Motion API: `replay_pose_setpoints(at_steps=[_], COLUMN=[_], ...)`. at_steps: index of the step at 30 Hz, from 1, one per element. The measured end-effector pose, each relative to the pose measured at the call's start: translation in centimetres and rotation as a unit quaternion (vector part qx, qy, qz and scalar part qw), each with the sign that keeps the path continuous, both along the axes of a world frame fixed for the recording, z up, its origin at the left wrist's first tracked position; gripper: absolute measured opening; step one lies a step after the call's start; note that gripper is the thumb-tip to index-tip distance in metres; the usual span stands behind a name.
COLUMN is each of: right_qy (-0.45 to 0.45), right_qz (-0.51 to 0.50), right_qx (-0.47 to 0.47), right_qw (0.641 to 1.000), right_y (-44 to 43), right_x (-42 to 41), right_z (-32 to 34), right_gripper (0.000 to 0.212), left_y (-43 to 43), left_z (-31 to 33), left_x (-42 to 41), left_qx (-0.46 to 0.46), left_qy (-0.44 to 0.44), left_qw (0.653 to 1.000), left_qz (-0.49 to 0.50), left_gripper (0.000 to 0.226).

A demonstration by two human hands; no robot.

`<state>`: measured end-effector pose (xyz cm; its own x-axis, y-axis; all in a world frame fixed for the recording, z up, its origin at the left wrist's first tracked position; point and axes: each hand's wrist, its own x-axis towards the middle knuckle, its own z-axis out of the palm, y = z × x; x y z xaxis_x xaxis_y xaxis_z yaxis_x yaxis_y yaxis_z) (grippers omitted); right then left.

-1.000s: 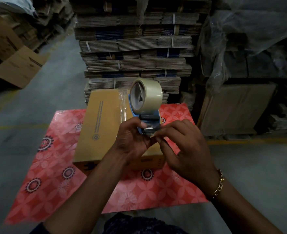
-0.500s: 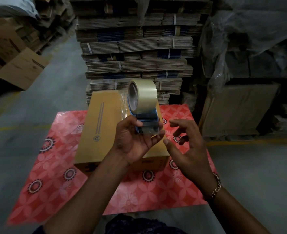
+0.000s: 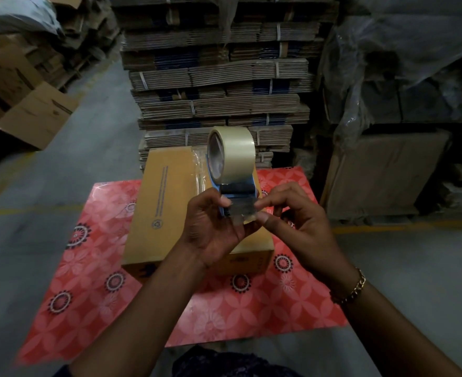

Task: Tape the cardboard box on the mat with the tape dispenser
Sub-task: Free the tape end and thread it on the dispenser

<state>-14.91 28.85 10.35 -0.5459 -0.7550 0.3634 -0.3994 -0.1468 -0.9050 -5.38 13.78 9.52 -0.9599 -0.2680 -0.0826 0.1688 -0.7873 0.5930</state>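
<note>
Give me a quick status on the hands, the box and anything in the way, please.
Left hand gripping tape dispenser, held above box. Right hand pinching the loose tape end. Cardboard box closed on the mat. Nothing in the way.

Tape dispenser (image 3: 231,172): blue frame, clear tape roll on top, upright, held above grip. Cardboard box (image 3: 170,202): tan, closed, flat on red floral mat (image 3: 94,281), directly below/behind grip.

The left hand (image 3: 211,229) hides the handle of the tape dispenser (image 3: 231,170). Both hands cover the near middle of the cardboard box (image 3: 167,202) (its printed text is too small to read). The lower left corner of the mat (image 3: 88,295) is blurred.
</note>
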Motion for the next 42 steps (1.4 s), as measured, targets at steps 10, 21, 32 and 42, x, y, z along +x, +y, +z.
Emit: replay_pose_setpoints(at_steps=[10,21,32,42], right_qy=[-0.088,-0.166,-0.238,-0.294], right_qz=[0.059,0.032,-0.038,-0.059], right_qx=[0.062,0.152,0.146,0.121], right_qw=[0.992,0.974,0.960,0.946], right_y=[0.1,-0.3,-1.2,-1.7], right_x=[0.0,0.4,1.1,1.1], right_z=[1.7,3.4,2.9,2.8], right_gripper=[0.005,0.015,0.012,0.028], left_y=[-0.5,-0.6,-0.3,-0.3], left_z=[-0.2,-0.2,-0.5,-0.5], left_x=[0.1,0.2,-0.1,-0.3], left_qx=[-0.027,-0.040,-0.074,-0.077], left_qy=[-0.017,-0.028,-0.036,-0.026], left_qw=[0.999,0.999,0.996,0.996], left_qz=[0.002,0.014,0.031,0.024], left_gripper=[0.074,0.074,0.051,0.054])
